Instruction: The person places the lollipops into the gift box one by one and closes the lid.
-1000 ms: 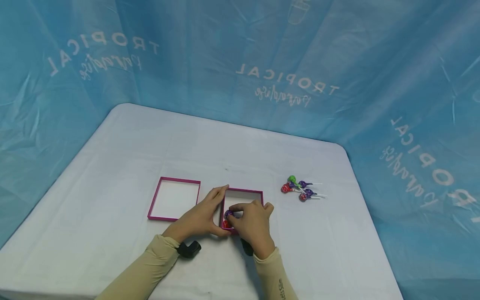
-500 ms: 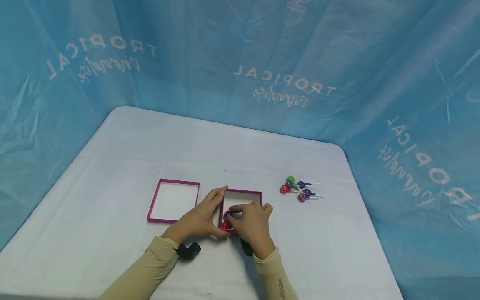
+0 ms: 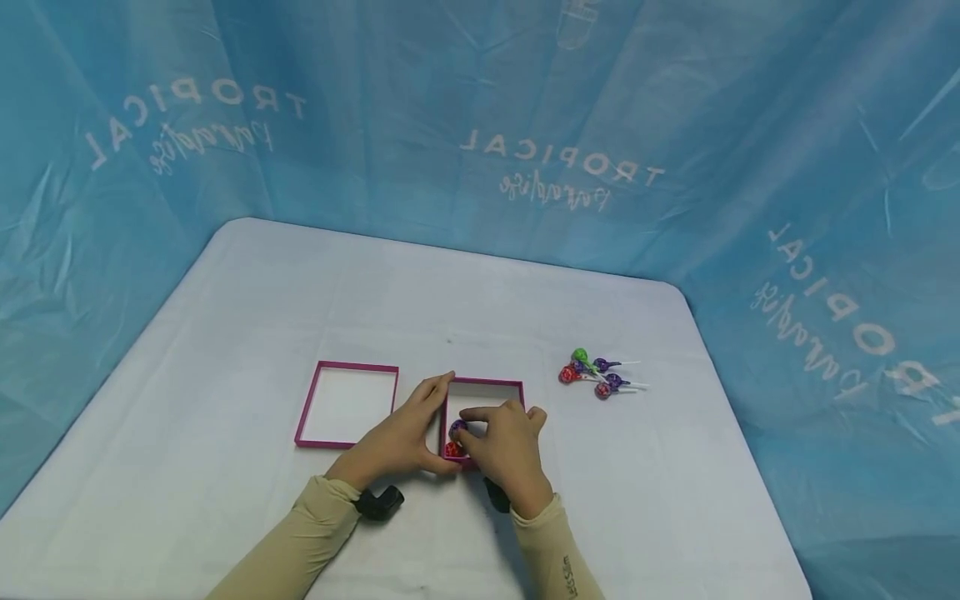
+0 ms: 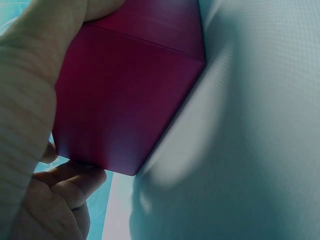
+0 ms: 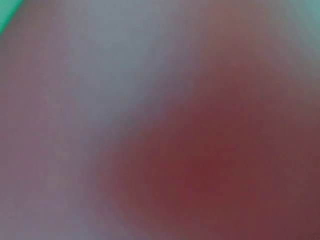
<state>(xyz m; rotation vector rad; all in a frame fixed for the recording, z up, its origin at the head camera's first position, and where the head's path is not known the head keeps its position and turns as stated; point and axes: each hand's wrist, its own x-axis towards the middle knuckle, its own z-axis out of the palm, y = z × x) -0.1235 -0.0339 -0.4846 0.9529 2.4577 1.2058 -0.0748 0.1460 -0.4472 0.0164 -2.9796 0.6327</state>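
My left hand (image 3: 405, 432) grips the left side of an open magenta box (image 3: 487, 382) with a white inside. Its thumb lies at the near corner and its fingers at the far one; the box's outer wall (image 4: 125, 95) fills much of the left wrist view. Over the box, my right hand (image 3: 510, 450) pinches a purple-wrapped lollipop (image 3: 457, 428) between thumb and forefinger. A red-wrapped lollipop (image 3: 453, 449) lies in the box's near left corner, just below the purple one. The lollipop sticks are hidden under the right hand. The right wrist view is a blur.
Left of the box lies a shallow magenta-rimmed lid (image 3: 358, 367), its white inside facing up. Several lollipops, red, purple and a green one (image 3: 580, 355), lie in a loose pile to the right on the white-covered table (image 3: 600, 500). Blue printed curtains (image 3: 420, 108) surround the table.
The head view has shifted slightly. Both hands, the box and the lollipops keep nearly the same places.
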